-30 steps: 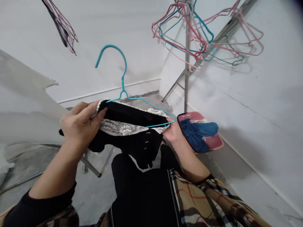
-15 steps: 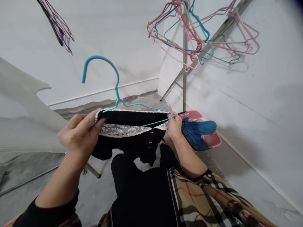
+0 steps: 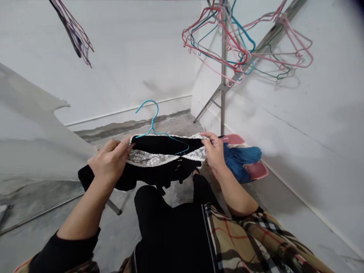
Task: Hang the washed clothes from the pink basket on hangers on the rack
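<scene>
A black garment with a white lace collar (image 3: 152,158) is stretched between my two hands, its neck opening facing up. My left hand (image 3: 110,157) pinches the collar's left end. At the other end, my right hand (image 3: 214,151) grips the lace edge with fingers closed. A blue wire hanger (image 3: 152,120) sits in the neck opening with its hook pointing up. The hanger's left arm runs inside the garment near my left fingers; its right tip lies within the opening, apart from my right hand. The black body of the garment hangs below, over the floor.
Several coloured hangers (image 3: 217,41) hang from a metal rack (image 3: 223,102) at upper right, with more hangers (image 3: 75,34) at upper left. A pink basket (image 3: 258,171) holding blue clothing (image 3: 241,159) stands right. Pale hanging fabric (image 3: 34,132) is at left.
The hanger has dropped lower into the neck opening, and its right end has left my right hand. My right hand now holds the lace collar. Both hands have shifted slightly right in view.
</scene>
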